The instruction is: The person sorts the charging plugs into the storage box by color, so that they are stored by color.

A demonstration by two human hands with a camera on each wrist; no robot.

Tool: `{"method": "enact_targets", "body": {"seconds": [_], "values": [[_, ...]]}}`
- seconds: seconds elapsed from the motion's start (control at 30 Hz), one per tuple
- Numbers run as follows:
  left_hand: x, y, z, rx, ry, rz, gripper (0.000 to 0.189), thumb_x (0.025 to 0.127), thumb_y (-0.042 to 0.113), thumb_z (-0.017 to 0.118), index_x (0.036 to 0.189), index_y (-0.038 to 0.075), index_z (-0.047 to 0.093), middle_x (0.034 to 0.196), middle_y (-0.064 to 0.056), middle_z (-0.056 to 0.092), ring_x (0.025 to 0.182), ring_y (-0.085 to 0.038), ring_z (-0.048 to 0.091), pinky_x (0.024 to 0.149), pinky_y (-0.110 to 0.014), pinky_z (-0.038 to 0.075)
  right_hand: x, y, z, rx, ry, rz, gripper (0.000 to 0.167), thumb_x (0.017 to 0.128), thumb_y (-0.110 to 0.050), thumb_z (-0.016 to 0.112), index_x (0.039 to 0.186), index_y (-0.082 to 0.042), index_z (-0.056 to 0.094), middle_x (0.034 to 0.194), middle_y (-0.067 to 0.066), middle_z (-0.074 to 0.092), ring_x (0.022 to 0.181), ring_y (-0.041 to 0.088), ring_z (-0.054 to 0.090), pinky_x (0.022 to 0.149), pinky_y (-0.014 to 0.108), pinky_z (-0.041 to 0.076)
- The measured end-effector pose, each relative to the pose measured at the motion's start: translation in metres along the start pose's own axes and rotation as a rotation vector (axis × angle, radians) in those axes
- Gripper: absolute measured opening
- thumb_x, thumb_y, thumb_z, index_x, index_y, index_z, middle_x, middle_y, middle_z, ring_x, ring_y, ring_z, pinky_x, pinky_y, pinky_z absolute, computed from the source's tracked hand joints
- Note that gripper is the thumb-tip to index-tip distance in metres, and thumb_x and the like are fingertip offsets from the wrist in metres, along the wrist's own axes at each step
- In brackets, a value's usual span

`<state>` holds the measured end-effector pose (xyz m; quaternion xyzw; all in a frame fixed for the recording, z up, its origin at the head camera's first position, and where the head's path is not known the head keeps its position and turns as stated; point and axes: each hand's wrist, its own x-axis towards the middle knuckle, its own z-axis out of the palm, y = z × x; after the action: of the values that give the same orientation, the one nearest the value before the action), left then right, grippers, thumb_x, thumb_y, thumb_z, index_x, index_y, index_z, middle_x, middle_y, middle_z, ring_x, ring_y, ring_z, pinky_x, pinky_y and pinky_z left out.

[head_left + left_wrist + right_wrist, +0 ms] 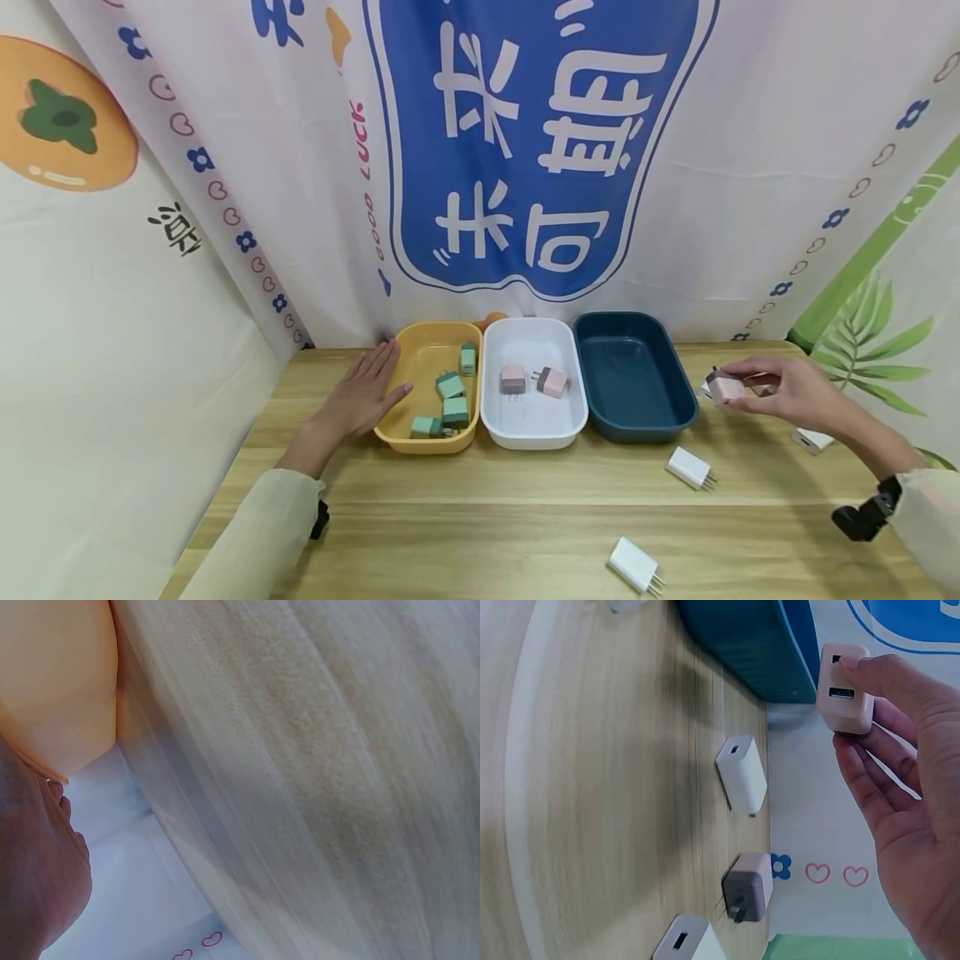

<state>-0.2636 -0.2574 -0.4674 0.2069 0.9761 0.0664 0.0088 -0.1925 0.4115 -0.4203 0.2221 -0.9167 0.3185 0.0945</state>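
My right hand (783, 387) pinches a pink and grey charger plug (724, 388) between thumb and fingers, right of the dark blue bin (678, 421). In the right wrist view, two port slots show on this plug (843, 705), the thumb over one of them. My left hand (365, 392) lies with straight fingers along the left rim of the yellow bin (427, 446). Several green charger plugs (451, 385) are in that bin. The white bin (534, 440) in the middle holds two pink and grey plugs (554, 382).
White charger plugs lie on the wooden table (480, 533): one at the front (633, 565), one below the blue bin (689, 468), one under the right forearm (812, 440). Another pink and grey plug (748, 885) lies among white ones. A printed curtain (330, 167) hangs behind the bins.
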Motion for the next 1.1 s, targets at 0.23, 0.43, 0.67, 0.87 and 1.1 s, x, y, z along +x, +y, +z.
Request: {"method": "enact_targets", "body": {"seconds": [0.23, 0.43, 0.67, 0.87, 1.1], "values": [[0.000, 0.000, 0.001, -0.009, 0.004, -0.001, 0.084, 0.112, 0.060, 0.025, 0.169, 0.002, 0.003, 0.178, -0.016, 0.003, 0.165, -0.036, 0.005, 0.132, -0.056, 0.005, 0.009, -0.014, 0.002, -0.161, 0.026, -0.028, 0.042, 0.078, -0.018, 0.096, 0.117, -0.010, 0.081, 0.108, 0.009, 0.080, 0.089, 0.000, 0.070, 0.072, 0.008, 0.052], [0.000, 0.000, 0.001, -0.013, 0.008, 0.004, 0.084, 0.113, 0.060, 0.026, 0.169, 0.001, 0.004, 0.178, -0.016, 0.003, 0.164, -0.037, 0.005, 0.132, -0.058, 0.007, 0.015, -0.020, 0.008, -0.143, 0.025, -0.057, 0.044, 0.078, -0.015, 0.096, 0.118, -0.010, 0.080, 0.109, 0.006, 0.079, 0.091, -0.001, 0.067, 0.074, 0.007, 0.051], [0.000, 0.000, 0.000, -0.005, 0.017, 0.009, 0.083, 0.113, 0.058, 0.026, 0.169, 0.000, 0.007, 0.178, -0.017, 0.004, 0.164, -0.039, 0.007, 0.131, -0.059, 0.009, 0.023, -0.025, 0.017, 0.003, 0.000, -0.069, 0.045, 0.077, -0.006, 0.094, 0.119, -0.002, 0.078, 0.110, 0.010, 0.077, 0.093, -0.003, 0.064, 0.078, 0.007, 0.052], [-0.001, 0.002, -0.001, -0.012, 0.013, 0.002, 0.083, 0.113, 0.059, 0.026, 0.169, 0.001, 0.005, 0.178, -0.016, 0.004, 0.164, -0.039, 0.008, 0.132, -0.059, 0.008, 0.030, -0.036, 0.021, -0.018, -0.011, -0.064, 0.045, 0.078, -0.012, 0.095, 0.119, -0.004, 0.079, 0.111, 0.009, 0.078, 0.091, 0.003, 0.068, 0.075, 0.013, 0.056], [0.000, 0.001, -0.002, -0.010, -0.009, -0.008, 0.084, 0.113, 0.060, 0.026, 0.169, 0.002, 0.002, 0.178, -0.017, 0.002, 0.164, -0.037, 0.004, 0.132, -0.057, 0.005, 0.041, -0.044, 0.027, -0.014, -0.027, -0.083, 0.045, 0.079, -0.016, 0.096, 0.119, -0.005, 0.079, 0.112, 0.009, 0.078, 0.088, 0.011, 0.069, 0.074, 0.016, 0.057]]}}
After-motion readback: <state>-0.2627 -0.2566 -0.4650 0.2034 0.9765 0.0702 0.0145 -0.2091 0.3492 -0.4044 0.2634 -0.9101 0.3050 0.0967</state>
